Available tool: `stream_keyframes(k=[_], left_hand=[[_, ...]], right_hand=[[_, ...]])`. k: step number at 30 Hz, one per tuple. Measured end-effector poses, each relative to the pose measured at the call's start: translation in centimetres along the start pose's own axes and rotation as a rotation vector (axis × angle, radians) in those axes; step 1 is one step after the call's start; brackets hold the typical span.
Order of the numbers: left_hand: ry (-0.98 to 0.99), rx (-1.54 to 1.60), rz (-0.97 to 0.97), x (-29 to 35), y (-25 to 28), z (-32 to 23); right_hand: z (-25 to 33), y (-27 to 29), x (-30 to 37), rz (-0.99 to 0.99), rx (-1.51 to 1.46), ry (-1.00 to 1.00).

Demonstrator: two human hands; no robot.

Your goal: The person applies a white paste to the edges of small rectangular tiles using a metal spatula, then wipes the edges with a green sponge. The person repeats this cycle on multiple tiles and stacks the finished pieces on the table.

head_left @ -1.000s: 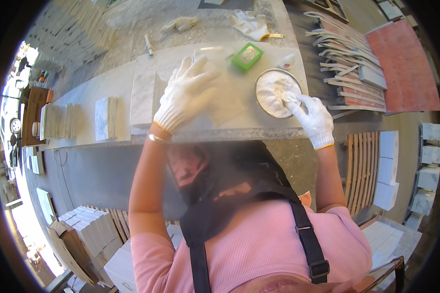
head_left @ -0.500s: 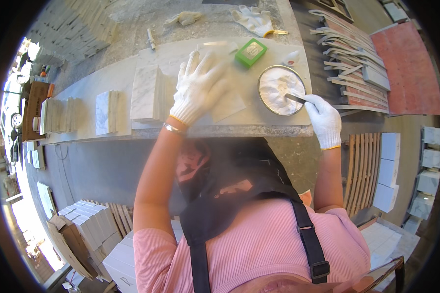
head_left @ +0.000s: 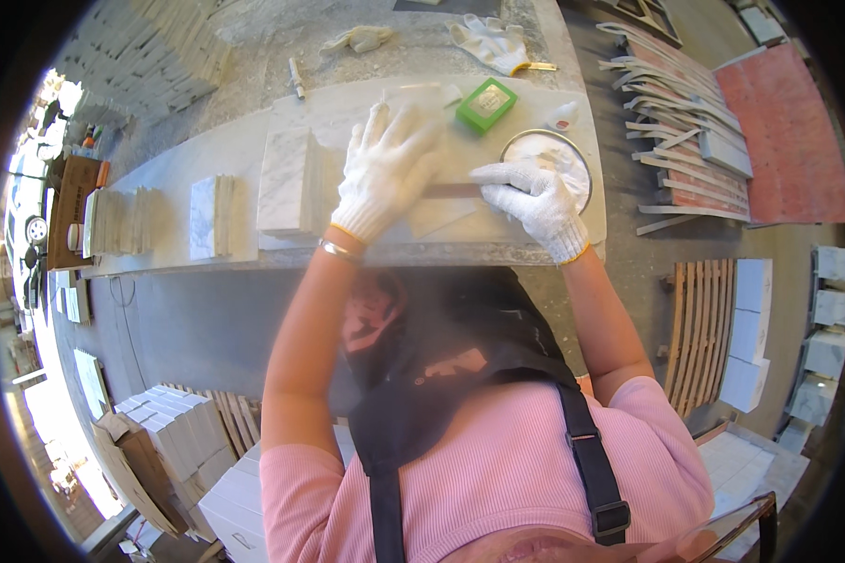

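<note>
My left hand point(head_left: 385, 169), in a white knit glove, has its fingers stretched out, blurred at the tips, over pale tile pieces on the bench. Beside it, my right hand point(head_left: 535, 202), gloved alike, is closed round a thin spatula point(head_left: 453, 190). Its blade points left, close to my left palm. A round metal-rimmed dish point(head_left: 587, 176) of white powder or paste point(head_left: 552, 155) stands just behind my right hand, partly covered by it. A flat pale tile piece point(head_left: 437, 220) lies below the blade. A light haze blurs this area.
A stack of marble tiles point(head_left: 286, 178) stands left of my left hand, with a smaller stack point(head_left: 211, 216) further left. Behind are a green box point(head_left: 486, 103), a small white bottle point(head_left: 563, 117), a marker-like tube point(head_left: 297, 78) and loose gloves point(head_left: 491, 45). The bench's front edge point(head_left: 422, 253) runs before me.
My right hand has lifted the spatula out of the white dish and moved left, bringing the blade near my left hand. The left hand stays in nearly the same place.
</note>
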State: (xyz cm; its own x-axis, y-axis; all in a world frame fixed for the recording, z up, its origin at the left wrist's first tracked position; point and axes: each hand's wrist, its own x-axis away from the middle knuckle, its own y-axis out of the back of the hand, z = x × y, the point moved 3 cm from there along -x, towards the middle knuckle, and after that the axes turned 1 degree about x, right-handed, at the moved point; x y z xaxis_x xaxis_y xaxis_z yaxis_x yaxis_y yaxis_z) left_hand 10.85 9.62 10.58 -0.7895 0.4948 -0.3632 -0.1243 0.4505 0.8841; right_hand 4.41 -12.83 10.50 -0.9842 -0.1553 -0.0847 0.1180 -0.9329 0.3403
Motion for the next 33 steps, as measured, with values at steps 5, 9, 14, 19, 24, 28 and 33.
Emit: stream_keyframes(k=[5, 9, 14, 19, 24, 28, 33], left_hand=[[-0.023, 0.011, -0.033, 0.1, -0.4, 0.0], [0.003, 0.014, -0.037, 0.0, -0.3, -0.1], [0.000, 0.141, 0.151, -1.1, 1.5, -0.3], [-0.203, -0.246, 0.449, -2.6, 4.4, -0.6], [-0.091, -0.131, 0.591, -6.1, 5.2, 1.0], [0.022, -0.063, 0.534, -6.7, 4.4, 1.6], [0.008, 0.033, 0.593, -6.2, 4.6, 2.0]], right_hand=[[0.2, -0.4, 2.4, 0.054, 0.012, 0.036], [-0.8, 0.3, 2.8, -0.071, -0.248, -0.200], [-2.5, -0.4, 3.1, -0.130, -0.639, -0.315], [-4.3, -3.7, 5.2, -0.077, -1.114, -0.464], [-3.1, -5.8, 6.5, 0.039, -1.200, -0.521], [-1.1, -6.2, 5.5, 0.070, -0.982, -0.402], [0.9, -4.9, 3.5, -0.123, -0.607, -0.135]])
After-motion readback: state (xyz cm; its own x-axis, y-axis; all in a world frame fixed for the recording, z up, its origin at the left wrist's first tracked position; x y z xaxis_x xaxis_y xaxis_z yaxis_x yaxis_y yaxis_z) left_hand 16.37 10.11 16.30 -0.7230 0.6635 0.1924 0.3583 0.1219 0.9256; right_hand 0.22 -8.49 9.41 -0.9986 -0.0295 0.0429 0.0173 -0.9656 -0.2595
